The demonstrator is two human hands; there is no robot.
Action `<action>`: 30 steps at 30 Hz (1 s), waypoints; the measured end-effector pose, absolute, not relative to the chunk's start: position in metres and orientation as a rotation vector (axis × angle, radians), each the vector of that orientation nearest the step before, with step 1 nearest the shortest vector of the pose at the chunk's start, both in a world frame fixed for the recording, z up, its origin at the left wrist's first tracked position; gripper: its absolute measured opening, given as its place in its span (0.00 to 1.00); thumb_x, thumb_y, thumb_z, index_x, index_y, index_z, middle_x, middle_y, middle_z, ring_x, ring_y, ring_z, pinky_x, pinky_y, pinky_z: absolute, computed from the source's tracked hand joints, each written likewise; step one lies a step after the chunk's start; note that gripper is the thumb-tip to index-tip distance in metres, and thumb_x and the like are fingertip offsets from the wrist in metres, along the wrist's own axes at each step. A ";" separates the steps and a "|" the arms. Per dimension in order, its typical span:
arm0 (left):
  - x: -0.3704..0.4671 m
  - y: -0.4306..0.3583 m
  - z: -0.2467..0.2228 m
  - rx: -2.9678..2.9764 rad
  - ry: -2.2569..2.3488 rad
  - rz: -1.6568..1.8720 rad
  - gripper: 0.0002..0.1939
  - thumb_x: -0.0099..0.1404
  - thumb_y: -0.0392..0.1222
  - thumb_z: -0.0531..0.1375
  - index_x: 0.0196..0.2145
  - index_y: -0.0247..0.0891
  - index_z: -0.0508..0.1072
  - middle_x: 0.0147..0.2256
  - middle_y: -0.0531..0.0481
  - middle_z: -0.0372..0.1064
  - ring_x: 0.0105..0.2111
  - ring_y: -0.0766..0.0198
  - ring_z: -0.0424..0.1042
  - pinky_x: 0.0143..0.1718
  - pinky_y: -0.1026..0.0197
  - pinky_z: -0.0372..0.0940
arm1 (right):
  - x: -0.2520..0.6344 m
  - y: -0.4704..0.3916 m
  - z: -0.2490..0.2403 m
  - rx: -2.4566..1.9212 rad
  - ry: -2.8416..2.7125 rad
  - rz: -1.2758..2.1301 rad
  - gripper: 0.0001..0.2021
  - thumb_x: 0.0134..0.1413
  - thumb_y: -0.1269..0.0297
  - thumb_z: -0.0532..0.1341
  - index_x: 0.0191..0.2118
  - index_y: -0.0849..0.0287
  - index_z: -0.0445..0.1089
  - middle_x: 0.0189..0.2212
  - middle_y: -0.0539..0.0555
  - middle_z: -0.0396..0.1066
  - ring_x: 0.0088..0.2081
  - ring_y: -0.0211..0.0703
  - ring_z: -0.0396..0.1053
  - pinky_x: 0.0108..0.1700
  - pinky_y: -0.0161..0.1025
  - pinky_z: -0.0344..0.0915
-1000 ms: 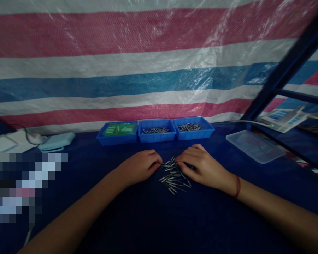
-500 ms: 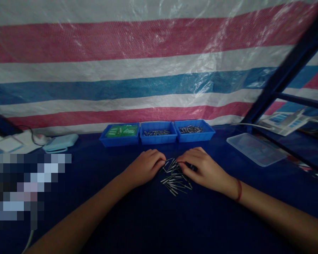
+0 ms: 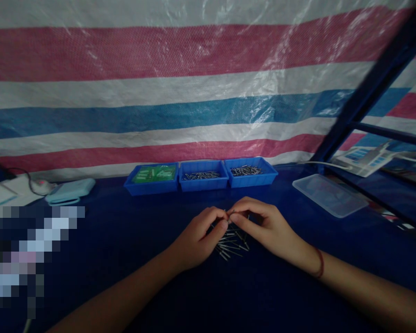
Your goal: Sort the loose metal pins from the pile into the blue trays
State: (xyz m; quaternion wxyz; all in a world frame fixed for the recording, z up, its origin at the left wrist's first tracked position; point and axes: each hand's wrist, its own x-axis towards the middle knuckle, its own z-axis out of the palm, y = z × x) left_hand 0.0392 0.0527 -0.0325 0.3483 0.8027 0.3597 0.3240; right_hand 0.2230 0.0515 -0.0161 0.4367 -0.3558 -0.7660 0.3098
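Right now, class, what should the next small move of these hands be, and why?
Perhaps draw the left hand slightly away from the right hand: their fingertips are close together above the thin metal pieces, hiding some, and whether either hand holds a piece is hard to see.

Your left hand (image 3: 204, 236) and right hand (image 3: 265, 224) come together at the fingertips, and whatever sits between them is too small and shaded to identify, possibly a slim metal pin. Your fingers also cover part of the pile of metal pins (image 3: 229, 243). Your left forearm (image 3: 135, 291) runs off the bottom edge, your right forearm (image 3: 367, 282) off the right. To your left, a pixelated patch (image 3: 24, 256) masks what lies there. Print on the papers (image 3: 365, 162) at right is unreadable.
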 end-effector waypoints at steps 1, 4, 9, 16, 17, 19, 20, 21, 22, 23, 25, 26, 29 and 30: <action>0.039 0.053 -0.032 2.085 0.926 0.840 0.10 0.68 0.41 0.49 0.35 0.37 0.67 0.33 0.49 0.66 0.34 0.63 0.66 0.36 0.60 0.61 | 0.223 0.051 -0.017 -0.884 -1.905 0.771 0.05 0.55 0.65 0.59 0.33 0.57 0.71 0.30 0.51 0.72 0.32 0.38 0.69 0.35 0.38 0.66; 0.040 0.053 -0.032 2.102 0.927 0.862 0.09 0.68 0.42 0.49 0.35 0.37 0.67 0.33 0.49 0.66 0.35 0.63 0.66 0.37 0.60 0.61 | 0.222 0.051 -0.019 -0.883 -1.906 0.773 0.05 0.56 0.65 0.58 0.34 0.57 0.71 0.30 0.51 0.71 0.32 0.38 0.69 0.34 0.38 0.66; 0.041 0.053 -0.036 2.109 0.942 0.921 0.06 0.67 0.40 0.51 0.35 0.37 0.66 0.33 0.50 0.66 0.34 0.64 0.66 0.38 0.60 0.61 | 0.222 0.050 -0.020 -0.873 -1.910 0.759 0.05 0.56 0.66 0.58 0.35 0.57 0.72 0.31 0.52 0.71 0.32 0.38 0.69 0.34 0.38 0.65; 0.041 0.055 -0.036 2.123 1.005 1.040 0.03 0.64 0.38 0.54 0.34 0.38 0.66 0.33 0.51 0.66 0.34 0.64 0.65 0.38 0.61 0.60 | 0.222 0.050 -0.020 -0.886 -1.905 0.718 0.05 0.55 0.67 0.58 0.35 0.58 0.71 0.29 0.51 0.70 0.30 0.37 0.67 0.32 0.37 0.64; 0.041 0.055 -0.036 2.123 1.026 1.049 0.02 0.64 0.38 0.54 0.34 0.38 0.66 0.33 0.51 0.66 0.34 0.64 0.65 0.37 0.61 0.60 | 0.222 0.050 -0.020 -0.892 -1.900 0.717 0.05 0.55 0.67 0.58 0.35 0.58 0.71 0.29 0.52 0.70 0.31 0.37 0.67 0.32 0.37 0.64; 0.041 0.054 -0.035 2.114 1.071 1.064 0.02 0.63 0.38 0.55 0.33 0.38 0.65 0.32 0.51 0.66 0.33 0.65 0.65 0.36 0.61 0.61 | 0.222 0.051 -0.021 -0.907 -1.892 0.712 0.05 0.55 0.67 0.58 0.35 0.58 0.71 0.29 0.52 0.70 0.31 0.38 0.67 0.32 0.37 0.64; 0.041 0.054 -0.034 2.109 1.092 1.072 0.02 0.63 0.38 0.55 0.33 0.38 0.65 0.32 0.52 0.66 0.32 0.65 0.65 0.35 0.61 0.61 | 0.222 0.051 -0.021 -0.914 -1.891 0.709 0.04 0.55 0.66 0.58 0.35 0.58 0.70 0.29 0.52 0.70 0.31 0.37 0.67 0.32 0.37 0.64; 0.041 0.053 -0.033 2.104 1.109 1.082 0.02 0.63 0.38 0.55 0.33 0.38 0.65 0.31 0.52 0.66 0.32 0.65 0.65 0.35 0.62 0.61 | 0.223 0.052 -0.022 -0.921 -1.891 0.705 0.04 0.55 0.66 0.58 0.35 0.58 0.70 0.29 0.52 0.69 0.30 0.37 0.67 0.31 0.37 0.64; 0.041 0.053 -0.033 2.101 1.121 1.097 0.02 0.63 0.38 0.55 0.33 0.39 0.65 0.31 0.52 0.66 0.32 0.65 0.65 0.34 0.62 0.61 | 0.223 0.052 -0.023 -0.924 -1.896 0.698 0.04 0.55 0.66 0.58 0.35 0.58 0.70 0.29 0.51 0.69 0.31 0.37 0.67 0.31 0.37 0.64; 0.041 0.052 -0.032 2.101 1.124 1.114 0.02 0.63 0.38 0.55 0.33 0.39 0.65 0.31 0.52 0.66 0.31 0.65 0.65 0.34 0.62 0.61 | 0.223 0.053 -0.023 -0.922 -1.904 0.686 0.04 0.55 0.67 0.58 0.34 0.58 0.70 0.29 0.51 0.69 0.31 0.37 0.66 0.31 0.36 0.64; 0.041 0.051 -0.032 2.107 1.119 1.150 0.02 0.63 0.38 0.55 0.33 0.39 0.65 0.31 0.52 0.66 0.31 0.65 0.65 0.35 0.62 0.61 | 0.224 0.054 -0.025 -0.909 -1.934 0.655 0.04 0.55 0.67 0.58 0.34 0.58 0.70 0.30 0.51 0.69 0.31 0.37 0.66 0.32 0.36 0.65; 0.041 0.051 -0.032 2.113 1.112 1.161 0.02 0.63 0.38 0.55 0.33 0.39 0.65 0.31 0.52 0.66 0.32 0.65 0.65 0.35 0.61 0.61 | 0.224 0.054 -0.025 -0.901 -1.956 0.640 0.04 0.55 0.68 0.58 0.34 0.58 0.70 0.30 0.52 0.69 0.32 0.37 0.67 0.33 0.37 0.65; 0.041 0.051 -0.032 2.127 1.101 1.178 0.02 0.63 0.39 0.55 0.32 0.39 0.65 0.31 0.52 0.66 0.31 0.65 0.65 0.36 0.61 0.61 | 0.223 0.053 -0.026 -0.868 -2.038 0.636 0.05 0.55 0.68 0.58 0.35 0.57 0.71 0.33 0.52 0.68 0.35 0.38 0.67 0.37 0.38 0.66; 0.041 0.051 -0.032 2.126 1.103 1.177 0.03 0.63 0.39 0.55 0.32 0.39 0.65 0.30 0.52 0.66 0.31 0.64 0.65 0.36 0.60 0.61 | 0.223 0.053 -0.025 -0.856 -2.063 0.650 0.05 0.56 0.68 0.57 0.35 0.57 0.71 0.34 0.53 0.68 0.36 0.38 0.67 0.38 0.38 0.66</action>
